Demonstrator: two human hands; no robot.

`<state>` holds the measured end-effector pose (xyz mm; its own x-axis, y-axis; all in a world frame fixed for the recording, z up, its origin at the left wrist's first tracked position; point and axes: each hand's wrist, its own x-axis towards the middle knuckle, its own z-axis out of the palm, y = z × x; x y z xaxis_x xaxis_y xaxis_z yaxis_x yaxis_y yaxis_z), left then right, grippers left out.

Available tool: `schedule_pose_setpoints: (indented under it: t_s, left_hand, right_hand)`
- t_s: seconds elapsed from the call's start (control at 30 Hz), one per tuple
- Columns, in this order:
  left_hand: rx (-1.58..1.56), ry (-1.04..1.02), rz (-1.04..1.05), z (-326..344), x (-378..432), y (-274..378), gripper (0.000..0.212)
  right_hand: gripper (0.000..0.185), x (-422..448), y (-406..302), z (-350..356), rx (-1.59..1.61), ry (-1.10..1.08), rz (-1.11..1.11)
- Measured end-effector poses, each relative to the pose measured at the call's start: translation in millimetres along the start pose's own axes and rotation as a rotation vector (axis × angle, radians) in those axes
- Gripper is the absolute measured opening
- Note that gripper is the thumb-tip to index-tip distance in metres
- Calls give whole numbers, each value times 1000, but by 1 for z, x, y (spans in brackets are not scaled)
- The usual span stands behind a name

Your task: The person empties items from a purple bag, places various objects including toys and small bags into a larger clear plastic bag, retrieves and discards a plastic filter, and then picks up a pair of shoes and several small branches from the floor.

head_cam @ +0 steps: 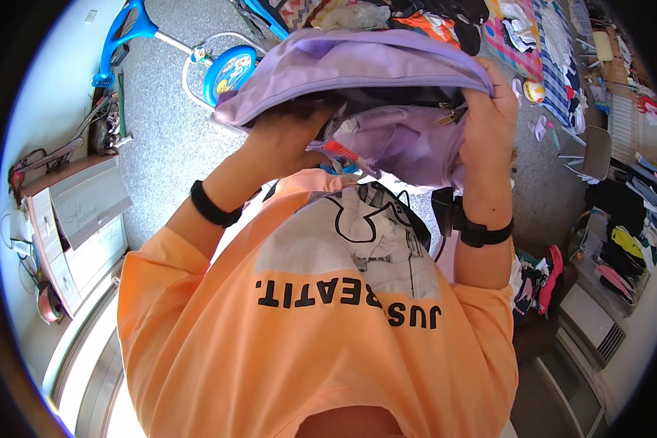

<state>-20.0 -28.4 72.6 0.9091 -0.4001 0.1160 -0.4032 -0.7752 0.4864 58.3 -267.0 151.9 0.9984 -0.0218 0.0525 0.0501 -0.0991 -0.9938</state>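
A light purple fabric bag, probably a backpack, is held up before my chest with its zipped mouth open. My right hand grips the bag's right edge, thumb over the rim near the zipper pull. My left hand reaches into the mouth from the left; its fingers are hidden in the dark inside, so what they touch cannot be told. A purple inner panel with a small zipper and a red strip show at the opening.
A blue child's ride-on toy or scooter stands beyond the bag on the left. Patterned mats with clothes lie at the upper right. A chair and a clear bin of clothes are at the right; a white cabinet stands at the left.
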Motion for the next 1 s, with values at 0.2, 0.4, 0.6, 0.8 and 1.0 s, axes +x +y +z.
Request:
schedule_pose_setpoints:
  t_s: [0.2,0.4,0.6,0.8,1.0]
  left_hand:
    - [-225,-252,367,-56,-16,4,35]
    - [-348,-500,471,-91,-18,33,33]
    - [-463,-783,432,-92,-23,35,38]
    - [-536,-818,467,-83,-21,41,39]
    - [-506,-825,503,-75,-18,45,37]
  right_hand:
    - [29,0,12,-37,-176,143,-44]
    - [38,-21,12,-52,-308,-52,15]
    - [41,-44,3,-58,-460,-242,16]
    - [20,-62,-23,-23,-589,-466,-440]
    - [22,-88,32,3,-837,-1032,-135]
